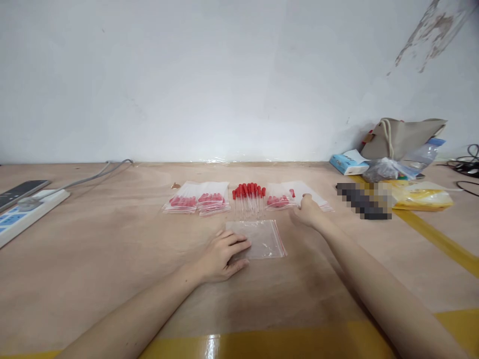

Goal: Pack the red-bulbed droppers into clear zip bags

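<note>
Both hands reach in over the tabletop (pixel 123 239) in the head view. Left hand (pixel 220 257) lies palm down near the centre of the frame, its fingers loosely spread across the left part of a clear zip bag (pixel 264 239), grasping nothing; that light contact would steady the bag on the smooth surface. Its red-lined edge points right, away from the fingers, so that end is uncovered. Right hand (pixel 310 212), right of centre, has its fingers curled in at the edge of some blank white bags (pixel 316 192); I cannot tell whether it pinches anything.

Just above the clear bag stands out a row of red-bulbed droppers (pixel 249 192), bulbs toward the wall (pixel 224 80) and thin stems toward the person, within reach of either hand. Flat bags with red bulbs showing lie in piles to their left (pixel 214 199) and right (pixel 280 200), probably to leave the middle free for the loose ones. One more red bulb (pixel 292 193) sits beside the right fingertips; its stem cannot be made out.

Left fingers hide part of the clear bag, the dropper stems blur together, and a dark object (pixel 364 202) at right is pixelated. Lower frame edges cut off both forearms.
</note>
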Action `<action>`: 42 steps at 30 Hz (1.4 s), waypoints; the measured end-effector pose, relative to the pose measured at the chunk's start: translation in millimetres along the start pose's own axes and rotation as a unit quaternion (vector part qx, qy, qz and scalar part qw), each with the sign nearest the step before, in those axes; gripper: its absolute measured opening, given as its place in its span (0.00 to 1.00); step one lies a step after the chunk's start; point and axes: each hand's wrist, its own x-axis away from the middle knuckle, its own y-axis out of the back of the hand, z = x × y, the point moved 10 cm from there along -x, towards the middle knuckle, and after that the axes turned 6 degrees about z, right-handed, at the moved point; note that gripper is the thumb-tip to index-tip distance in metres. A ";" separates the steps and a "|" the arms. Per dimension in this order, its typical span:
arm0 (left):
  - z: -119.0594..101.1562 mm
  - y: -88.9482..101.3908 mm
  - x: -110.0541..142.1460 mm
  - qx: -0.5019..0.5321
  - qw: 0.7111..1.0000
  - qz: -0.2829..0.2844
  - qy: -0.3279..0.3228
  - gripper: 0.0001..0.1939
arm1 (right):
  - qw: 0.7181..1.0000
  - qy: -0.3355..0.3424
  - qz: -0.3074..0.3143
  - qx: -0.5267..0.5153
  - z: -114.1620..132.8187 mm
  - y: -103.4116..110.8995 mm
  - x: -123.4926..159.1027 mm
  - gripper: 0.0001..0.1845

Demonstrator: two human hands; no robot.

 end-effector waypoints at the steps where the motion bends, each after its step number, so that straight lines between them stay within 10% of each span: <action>1: 0.0 0.5 0.0 0.001 1.000 -0.004 -0.001 0.19 | 1.000 0.002 0.002 -0.004 -2.9 4.2 5.8 0.28; 6: 5.8 0.3 0.9 0.011 0.999 -0.035 0.003 0.16 | 0.976 0.063 0.059 -0.200 -10.5 11.4 33.4 0.31; 11: 9.8 -7.7 0.9 -0.007 1.000 -0.005 0.013 0.21 | 0.840 0.137 0.134 -0.509 10.7 -12.2 46.3 0.35; 14: 9.5 -7.0 1.6 -0.011 1.000 -0.004 0.025 0.20 | 0.809 0.121 0.131 -0.560 13.8 -37.0 44.6 0.29; 30: 10.8 -0.9 2.8 0.008 0.997 -0.032 0.076 0.21 | 0.728 0.041 0.168 -0.663 12.2 -69.5 43.3 0.11; 42: 12.9 2.6 1.1 0.037 0.996 -0.046 0.070 0.20 | 0.775 0.087 0.089 -0.619 10.0 -67.3 48.5 0.26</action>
